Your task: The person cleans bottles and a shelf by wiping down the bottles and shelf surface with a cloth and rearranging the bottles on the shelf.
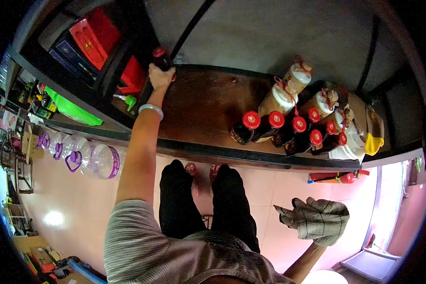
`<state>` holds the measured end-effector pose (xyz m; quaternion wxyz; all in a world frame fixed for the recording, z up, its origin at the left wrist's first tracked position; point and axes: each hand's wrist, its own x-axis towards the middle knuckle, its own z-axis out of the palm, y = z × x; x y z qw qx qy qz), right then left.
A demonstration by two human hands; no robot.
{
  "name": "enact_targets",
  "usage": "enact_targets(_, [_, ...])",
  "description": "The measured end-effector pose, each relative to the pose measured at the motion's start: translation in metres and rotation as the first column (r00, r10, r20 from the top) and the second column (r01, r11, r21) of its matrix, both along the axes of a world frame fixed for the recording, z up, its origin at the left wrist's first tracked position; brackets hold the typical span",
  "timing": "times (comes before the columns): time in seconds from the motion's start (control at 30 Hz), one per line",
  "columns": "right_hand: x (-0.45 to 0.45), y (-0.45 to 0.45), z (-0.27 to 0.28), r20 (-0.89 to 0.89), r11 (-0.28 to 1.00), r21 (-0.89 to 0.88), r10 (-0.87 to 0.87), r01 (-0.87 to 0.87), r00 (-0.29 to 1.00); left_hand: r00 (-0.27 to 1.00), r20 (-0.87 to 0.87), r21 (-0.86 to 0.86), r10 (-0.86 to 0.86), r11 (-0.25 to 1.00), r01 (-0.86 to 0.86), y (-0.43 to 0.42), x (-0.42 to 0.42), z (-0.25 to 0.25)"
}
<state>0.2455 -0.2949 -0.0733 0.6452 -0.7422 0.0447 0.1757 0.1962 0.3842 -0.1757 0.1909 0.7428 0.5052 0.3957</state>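
At the left end of the dark wooden shelf, my left hand is closed round a dark bottle with a red cap. A pale bangle circles that wrist. Out to the right, away from the shelf, my right hand is wrapped in a grey checked cloth, which hides its fingers. Several dark bottles with red caps stand together on the right half of the shelf. Behind them are several white-topped bottles with red ties.
A black divider with red boxes and a green-nozzled item adjoins the left hand. Clear plastic jugs with purple handles stand on the floor at left. A red fire extinguisher lies below the shelf at right.
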Motion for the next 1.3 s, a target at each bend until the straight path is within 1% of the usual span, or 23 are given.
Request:
enact_targets(0.03, [0.0, 0.002, 0.001, 0.011, 1.0, 0.002, 0.006, -0.006, 1.0, 1.0, 0.0, 0.126, -0.014, 0.992, 0.014, -0.013, -0.005, 0.009])
enact_targets(0.07, [-0.003, 0.002, 0.004, 0.018, 1.0, 0.005, 0.013, -0.013, 1.0, 0.998, 0.055, 0.02, 0.023, 1.0, -0.024, -0.03, -0.009, 0.018])
enact_targets(0.13, [-0.007, 0.005, 0.009, 0.047, 0.999, 0.018, 0.041, -0.041, 0.998, 0.984, 0.176, 0.12, -0.022, 0.993, 0.001, -0.043, -0.021, 0.015])
enact_targets(0.17, [-0.01, 0.009, 0.012, 0.068, 0.998, 0.03, 0.061, -0.063, 0.996, 0.972, 0.231, 0.172, -0.051, 0.985, 0.011, -0.063, -0.031, 0.029])
enact_targets(0.2, [-0.013, 0.014, 0.016, 0.089, 0.995, 0.045, 0.084, -0.088, 0.992, 0.956, 0.284, 0.112, -0.072, 0.993, 0.041, -0.088, -0.041, 0.043])
enact_targets(0.3, [-0.029, 0.027, 0.033, 0.181, 0.984, 0.11, 0.121, -0.143, 0.976, 0.795, 0.477, 0.133, -0.374, 0.925, 0.355, -0.158, -0.083, 0.087])
enact_targets(0.37, [-0.045, 0.032, 0.045, 0.246, 0.974, 0.16, 0.119, -0.161, 0.962, 0.654, 0.569, 0.053, -0.499, 0.815, 0.577, -0.232, -0.113, 0.131])
enact_targets(0.43, [-0.059, 0.035, 0.056, 0.313, 0.966, 0.194, 0.106, -0.173, 0.944, 0.653, 0.435, 0.076, -0.619, 0.748, 0.659, -0.284, -0.135, 0.139])
enact_targets(0.5, [-0.067, 0.032, 0.058, 0.395, 0.963, 0.173, 0.125, -0.208, 0.91, 0.641, 0.141, 0.103, -0.755, 0.655, 0.749, -0.342, -0.146, 0.151])
enact_targets(0.57, [-0.057, 0.021, 0.035, 0.571, 0.961, -0.061, 0.254, -0.268, 0.781, 0.451, 0.022, 0.02, -0.892, 0.452, 0.892, -0.388, -0.14, 0.139])
enact_targets(0.6, [-0.051, 0.017, 0.028, 0.639, 0.945, -0.18, 0.324, -0.274, 0.697, 0.375, 0.011, 0.001, -0.927, 0.375, 0.927, -0.413, -0.134, 0.13])
enact_targets(0.67, [-0.073, 0.04, 0.094, 0.604, 0.799, -0.441, 0.602, -0.41, 0.523, 0.231, -0.039, -0.026, -0.972, 0.232, 0.972, -0.457, -0.117, 0.113])
enact_targets(0.7, [-0.08, 0.045, 0.097, 0.601, 0.757, -0.502, 0.653, -0.418, 0.461, 0.165, -0.078, -0.037, -0.983, 0.169, 0.985, -0.474, -0.11, 0.107])
enact_targets(0.73, [-0.084, 0.045, 0.093, 0.603, 0.741, -0.517, 0.671, -0.429, 0.432, 0.15, -0.077, -0.067, -0.986, 0.155, 0.986, -0.483, -0.107, 0.101])
enact_targets(0.8, [-0.089, 0.038, 0.08, 0.625, 0.793, -0.393, 0.602, -0.466, 0.497, 0.12, -0.071, -0.12, -0.99, 0.128, 0.985, -0.495, -0.1, 0.094])
enact_targets(0.93, [-0.095, 0.023, 0.049, 0.569, 0.882, -0.02, 0.398, -0.472, 0.72, 0.078, -0.17, -0.119, -0.982, 0.099, 0.988, -0.492, -0.097, 0.098])
enact_targets(0.97, [-0.095, 0.02, 0.043, 0.54, 0.89, 0.065, 0.349, -0.452, 0.766, 0.056, -0.166, -0.169, -0.984, 0.084, 0.982, -0.49, -0.093, 0.095])
enact_targets(1.03, [-0.094, 0.022, 0.034, 0.471, 0.882, 0.252, 0.247, -0.397, 0.847, 0.118, -0.232, -0.071, -0.966, 0.138, 0.988, -0.488, -0.096, 0.096])
enact_targets(1.07, [-0.093, 0.024, 0.031, 0.424, 0.86, 0.356, 0.199, -0.365, 0.883, 0.113, -0.236, -0.09, -0.965, 0.137, 0.986, -0.486, -0.097, 0.097])
enact_targets(1.13, [-0.09, 0.031, 0.026, 0.311, 0.772, 0.565, 0.127, -0.291, 0.942, 0.109, -0.247, -0.121, -0.963, 0.142, 0.982, -0.483, -0.097, 0.097])
enact_targets(1.17, [-0.089, 0.037, 0.027, 0.235, 0.686, 0.684, 0.111, -0.246, 0.966, 0.125, -0.209, -0.104, -0.97, 0.149, 0.983, -0.484, -0.098, 0.098])
enact_targets(1.23, [-0.081, 0.044, 0.027, 0.066, 0.425, 0.897, 0.147, -0.123, 0.987, 0.157, -0.133, -0.063, -0.979, 0.167, 0.984, -0.484, -0.098, 0.099])
enact_targets(1.3, [-0.052, 0.031, -0.017, 0.024, 0.292, 0.955, 0.066, -0.043, 0.998, 0.192, 0.044, -0.085, -0.98, 0.188, 0.978, -0.483, -0.097, 0.1])
